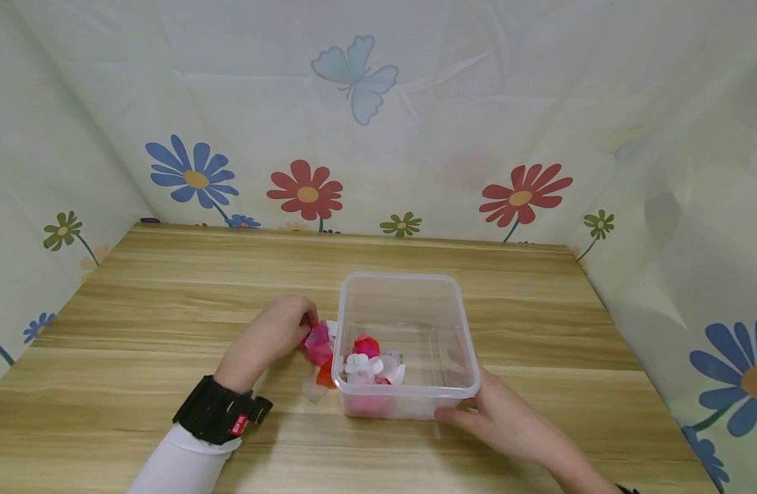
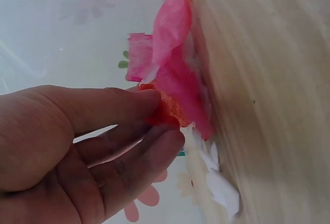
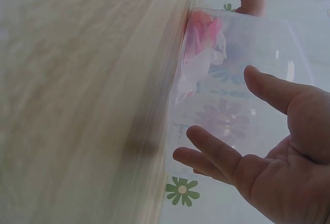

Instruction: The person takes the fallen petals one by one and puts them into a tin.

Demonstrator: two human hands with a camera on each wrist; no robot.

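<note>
My left hand (image 1: 276, 329) pinches a red petal (image 2: 167, 105) between thumb and fingertips, at the edge of a small pile of loose, thin petals. Bright pink petals (image 1: 319, 344) lie against its fingertips, and an orange-red petal (image 1: 326, 374) is nearer me, beside the box wall. Just right of the pile stands a clear lidless plastic box (image 1: 440, 392). Inside it, white petals (image 1: 357, 364) and a red-pink petal (image 1: 367, 345) gather at the left side. My right hand (image 3: 268, 146) rests at the box's right front corner, fingers spread and fairly straight.
A pale translucent petal (image 1: 313, 390) lies on the wood-grain table (image 1: 243, 274) in front of the pile. White petal pieces (image 2: 224, 193) lie beyond the left fingertips. A flower-print cloth (image 1: 415, 151) hangs behind the table and along both sides.
</note>
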